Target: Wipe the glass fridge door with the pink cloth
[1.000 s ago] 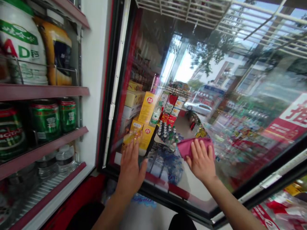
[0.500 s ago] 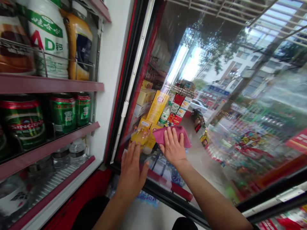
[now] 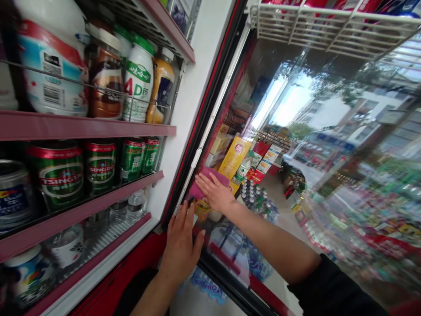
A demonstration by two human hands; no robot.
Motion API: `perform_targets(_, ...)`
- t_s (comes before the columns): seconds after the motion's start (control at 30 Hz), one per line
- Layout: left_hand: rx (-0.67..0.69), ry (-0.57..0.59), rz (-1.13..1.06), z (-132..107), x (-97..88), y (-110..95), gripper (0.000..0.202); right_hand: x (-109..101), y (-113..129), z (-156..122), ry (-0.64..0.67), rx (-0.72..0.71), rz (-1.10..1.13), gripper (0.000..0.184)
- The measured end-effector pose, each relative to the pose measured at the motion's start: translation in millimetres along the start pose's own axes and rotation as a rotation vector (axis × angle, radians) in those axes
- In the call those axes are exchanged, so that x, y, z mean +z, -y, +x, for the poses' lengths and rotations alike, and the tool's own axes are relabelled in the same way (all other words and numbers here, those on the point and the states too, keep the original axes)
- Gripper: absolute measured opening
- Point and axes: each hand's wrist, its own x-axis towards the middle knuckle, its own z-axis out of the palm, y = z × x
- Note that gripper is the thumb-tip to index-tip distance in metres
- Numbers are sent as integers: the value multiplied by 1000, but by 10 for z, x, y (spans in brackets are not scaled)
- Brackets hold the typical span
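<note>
A pink cloth (image 3: pixel 201 181) lies against the glass door (image 3: pixel 263 245) near its hinge-side frame. My right hand (image 3: pixel 215 192) holds it there, pressing with fingers laid flat over the cloth. Just below and to the left, my left hand (image 3: pixel 182 235) is open with the fingers stretched up at the lower corner of the door. It holds nothing; whether its fingertips touch the glass or the frame, I cannot tell.
Left of the door, the fridge's shelves hold green beer cans (image 3: pixel 61 175), drink bottles (image 3: pixel 138 79) and clear water bottles (image 3: pixel 135 204). A white wire rack (image 3: pixel 305 33) juts across the door's top. Boxes (image 3: pixel 235 156) and packed bottles stand beyond the glass.
My right hand has slid the cloth leftward over the glass, toward the door frame and closer to my left hand. The view has shifted, showing more of the shelves and wire rack.
</note>
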Motion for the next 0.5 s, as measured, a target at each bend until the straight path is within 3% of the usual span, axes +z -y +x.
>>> perform_targets(0.1, -1, -6, 8, 18, -26, 21, 74, -351, -525, 189, -35, 21, -36, 83)
perform_targets(0.2, -1, -11, -5, 28, -69, 32, 75, -796, -1214, 366, -128, 69, -86, 86)
perform_targets(0.33, -18, -7, -38, 30, -83, 53, 76, -1314, -1969, 460, -281, 259, -190, 80)
perform_targets(0.4, -28, 5, -48, 29, -66, 61, 76, -1424, -2118, 461, -329, 341, -194, 77)
perform_targets(0.5, -33, 19, -59, 29, -38, 62, 75, -1364, -2028, 460, -332, 340, -179, 75)
